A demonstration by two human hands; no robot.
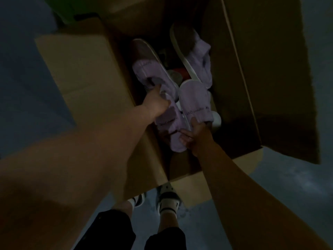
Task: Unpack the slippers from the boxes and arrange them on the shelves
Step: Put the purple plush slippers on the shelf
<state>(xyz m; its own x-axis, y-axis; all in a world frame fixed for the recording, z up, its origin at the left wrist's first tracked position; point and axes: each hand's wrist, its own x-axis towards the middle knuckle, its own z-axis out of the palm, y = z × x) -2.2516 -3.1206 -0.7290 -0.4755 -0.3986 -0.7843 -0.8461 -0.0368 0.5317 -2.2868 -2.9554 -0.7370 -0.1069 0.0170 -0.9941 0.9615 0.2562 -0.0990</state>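
On the left, the open flap (pixel 81 69) of the cardboard box (pixel 232 87) is spread out over the grey floor (pixel 27 87). The left hand (pixel 156 103) is reached down past the box's left wall with the forearm straight. Its fingers are curled into the lilac upper of the left slipper (pixel 149 69), and the fingertips are hidden by the fabric. Just beside it, the middle slipper (pixel 171 121) is gripped at its near end by the right hand (pixel 196 136) — fingers wrapped underneath, thumb laid against the banded slipper (pixel 194 98). A fourth slipper (pixel 198 58) is leaned against the far right wall. Little free room is left inside — the slippers are crowded between the walls. The right flap (pixel 279 69) is stood up high.
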